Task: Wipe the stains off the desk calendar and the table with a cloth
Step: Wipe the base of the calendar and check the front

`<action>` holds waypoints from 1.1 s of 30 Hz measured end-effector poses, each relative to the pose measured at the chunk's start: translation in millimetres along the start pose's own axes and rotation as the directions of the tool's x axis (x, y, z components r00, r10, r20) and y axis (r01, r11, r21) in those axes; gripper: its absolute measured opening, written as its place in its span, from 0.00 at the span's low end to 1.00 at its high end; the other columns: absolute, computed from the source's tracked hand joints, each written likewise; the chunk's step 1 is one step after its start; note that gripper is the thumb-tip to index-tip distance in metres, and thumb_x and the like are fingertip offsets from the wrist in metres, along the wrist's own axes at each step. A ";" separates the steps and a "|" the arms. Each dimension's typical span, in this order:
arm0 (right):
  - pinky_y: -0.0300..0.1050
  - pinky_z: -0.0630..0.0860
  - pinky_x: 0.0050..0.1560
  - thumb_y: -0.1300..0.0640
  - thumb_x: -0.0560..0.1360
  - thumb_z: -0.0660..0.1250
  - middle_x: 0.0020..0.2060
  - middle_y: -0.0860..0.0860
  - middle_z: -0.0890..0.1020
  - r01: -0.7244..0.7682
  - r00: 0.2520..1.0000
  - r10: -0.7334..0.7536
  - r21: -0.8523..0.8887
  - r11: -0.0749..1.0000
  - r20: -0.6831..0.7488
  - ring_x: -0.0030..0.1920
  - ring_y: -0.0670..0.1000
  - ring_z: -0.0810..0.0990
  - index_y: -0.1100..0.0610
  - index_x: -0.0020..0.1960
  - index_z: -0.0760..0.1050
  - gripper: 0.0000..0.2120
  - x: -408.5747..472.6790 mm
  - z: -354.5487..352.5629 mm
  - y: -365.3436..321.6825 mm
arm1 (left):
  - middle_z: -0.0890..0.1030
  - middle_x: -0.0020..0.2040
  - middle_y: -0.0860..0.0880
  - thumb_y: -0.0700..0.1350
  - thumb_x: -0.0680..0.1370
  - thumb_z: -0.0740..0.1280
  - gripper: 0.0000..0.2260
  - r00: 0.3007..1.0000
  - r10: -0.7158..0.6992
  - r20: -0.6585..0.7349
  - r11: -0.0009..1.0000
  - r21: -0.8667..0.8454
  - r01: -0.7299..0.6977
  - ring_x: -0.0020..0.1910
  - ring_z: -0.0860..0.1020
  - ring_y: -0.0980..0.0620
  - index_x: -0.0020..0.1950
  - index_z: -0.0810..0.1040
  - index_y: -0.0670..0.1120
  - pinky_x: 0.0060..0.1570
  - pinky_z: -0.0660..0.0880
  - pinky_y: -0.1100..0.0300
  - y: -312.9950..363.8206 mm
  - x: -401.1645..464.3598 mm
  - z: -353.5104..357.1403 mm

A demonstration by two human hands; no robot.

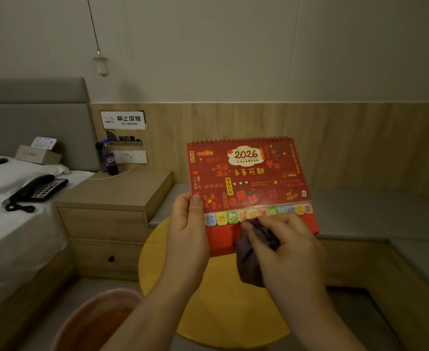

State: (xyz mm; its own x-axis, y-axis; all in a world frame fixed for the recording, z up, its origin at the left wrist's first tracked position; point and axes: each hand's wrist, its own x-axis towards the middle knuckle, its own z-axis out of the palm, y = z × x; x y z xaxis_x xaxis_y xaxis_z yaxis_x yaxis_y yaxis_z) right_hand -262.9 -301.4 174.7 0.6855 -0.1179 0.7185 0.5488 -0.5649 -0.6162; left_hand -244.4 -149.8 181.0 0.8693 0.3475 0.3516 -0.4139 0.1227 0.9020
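Note:
A red 2026 desk calendar with spiral binding on top is held up above a round yellow table. My left hand grips its lower left corner, thumb on the front cover. My right hand holds a bunched dark cloth against the calendar's lower edge, just under the row of coloured tabs. Part of the cloth hangs down below my fingers.
A wooden nightstand with a cola bottle stands to the left. Beside it is a bed with a black telephone. A pink basin sits on the floor at lower left. A grey bench runs along the wall.

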 end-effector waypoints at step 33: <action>0.29 0.66 0.38 0.56 0.72 0.75 0.43 0.46 0.72 -0.004 0.978 -0.053 -0.273 0.962 -0.201 0.40 0.41 0.69 0.55 0.49 0.83 0.06 32.4 -53.8 61.6 | 0.88 0.48 0.52 0.57 0.84 0.59 0.13 0.995 -0.090 -0.042 0.993 -0.077 0.087 0.47 0.87 0.48 0.44 0.80 0.62 0.43 0.84 0.45 6.5 7.0 -23.9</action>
State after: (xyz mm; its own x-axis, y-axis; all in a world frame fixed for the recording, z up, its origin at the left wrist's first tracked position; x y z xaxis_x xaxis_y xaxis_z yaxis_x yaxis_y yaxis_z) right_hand -232.6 -383.9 177.3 0.5455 -0.2492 0.8002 0.3943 -0.7662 -0.5074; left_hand -247.5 -124.3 183.4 0.8911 0.3734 0.2580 -0.3565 0.2239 0.9071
